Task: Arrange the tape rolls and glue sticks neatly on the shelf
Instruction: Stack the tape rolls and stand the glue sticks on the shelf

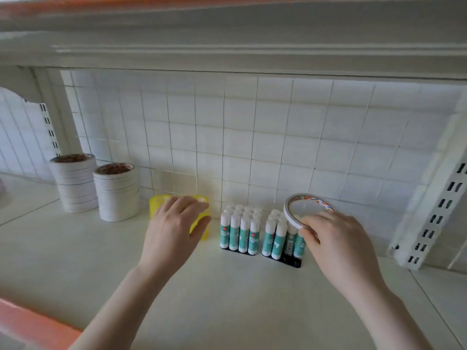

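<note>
Two stacks of white tape rolls stand at the back left of the shelf, the left stack [74, 183] and the right stack [117, 192]. My left hand [177, 223] rests on a yellow holder [199, 229], thumb curled round its front right side. Two black trays of teal-and-white glue sticks stand upright in the middle, the left tray [240, 229] and the right tray [280, 234]. My right hand [333, 238] pinches a thin white tape roll [307, 209], tilted above the right tray.
The white shelf board [227, 294] runs wide in front of the trays. A tiled white back wall [252, 137] is behind. A slotted white shelf bracket [434, 210] leans at the right. An upper shelf edge hangs overhead.
</note>
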Demonstrator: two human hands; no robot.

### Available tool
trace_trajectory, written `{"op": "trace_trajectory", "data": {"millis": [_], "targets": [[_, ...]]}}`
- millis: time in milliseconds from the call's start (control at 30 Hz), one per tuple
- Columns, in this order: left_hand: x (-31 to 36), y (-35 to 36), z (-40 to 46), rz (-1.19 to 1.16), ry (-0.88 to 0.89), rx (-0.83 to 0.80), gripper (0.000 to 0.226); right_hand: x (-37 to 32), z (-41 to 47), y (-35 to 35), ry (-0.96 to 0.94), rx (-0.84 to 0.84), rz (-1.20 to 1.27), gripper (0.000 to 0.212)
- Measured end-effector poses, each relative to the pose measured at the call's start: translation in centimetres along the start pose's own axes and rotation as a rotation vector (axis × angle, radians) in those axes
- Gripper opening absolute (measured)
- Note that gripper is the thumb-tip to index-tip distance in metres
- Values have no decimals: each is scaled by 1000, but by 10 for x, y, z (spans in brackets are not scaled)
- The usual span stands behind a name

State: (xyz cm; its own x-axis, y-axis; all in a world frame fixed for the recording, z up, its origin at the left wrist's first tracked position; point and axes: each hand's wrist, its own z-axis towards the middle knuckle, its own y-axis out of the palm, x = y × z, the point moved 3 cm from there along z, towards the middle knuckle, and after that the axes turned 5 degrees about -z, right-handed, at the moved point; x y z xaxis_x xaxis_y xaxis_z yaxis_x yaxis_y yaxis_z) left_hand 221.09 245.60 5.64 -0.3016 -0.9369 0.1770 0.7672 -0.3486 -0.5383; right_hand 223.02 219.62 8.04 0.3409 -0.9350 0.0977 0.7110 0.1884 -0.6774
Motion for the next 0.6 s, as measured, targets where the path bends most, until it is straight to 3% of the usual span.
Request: {"op": "trace_trajectory", "data": {"millis": [367,500,600], "targets": [[-209,-88,-44,46,-137,-112,31,-211,83,43,18,-43,162,18],[-264,-99,-56,52,-202,-184,11,-272,121,51,-9,-80,199,7],[-292,-100,-64,63,-275,-255,20,-306,148,64,-30,-129,239,13]]}}
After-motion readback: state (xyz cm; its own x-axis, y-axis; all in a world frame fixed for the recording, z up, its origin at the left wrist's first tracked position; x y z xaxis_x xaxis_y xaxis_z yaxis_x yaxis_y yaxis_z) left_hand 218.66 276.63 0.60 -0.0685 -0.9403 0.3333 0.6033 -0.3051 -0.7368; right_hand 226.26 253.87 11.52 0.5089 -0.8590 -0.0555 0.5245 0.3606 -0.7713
